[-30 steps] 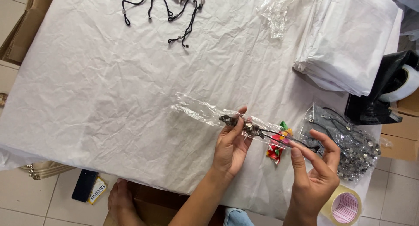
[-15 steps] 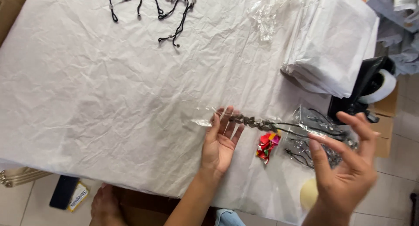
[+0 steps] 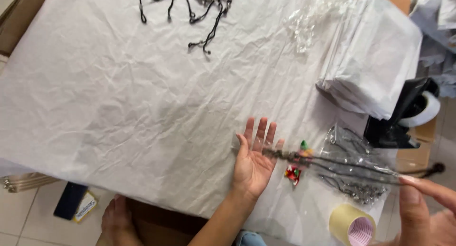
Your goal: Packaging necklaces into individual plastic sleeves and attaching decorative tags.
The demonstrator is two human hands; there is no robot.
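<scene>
Drawn further right, the right hand [image 3: 425,205] pinches a beaded cord [image 3: 332,161] stretched across the open, flat-fingered left hand [image 3: 254,158] over a paper-covered table [image 3: 118,94].

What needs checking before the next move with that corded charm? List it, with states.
1. Left hand supports the charm end: ok, it lies open, palm up, under the dark beaded part.
2. Right hand has the cord: ok, the fingertips pinch the cord end near the table's right edge.
3. Cord is straight: ok, it runs taut between both hands.
4. Colourful charm is free: cannot tell, it sits against the clear bags and is blurred.
5. Tape roll is out of the way: ok, it stands at the near edge below the cord.
6. Clear sleeve around the charm: cannot tell.
</scene>
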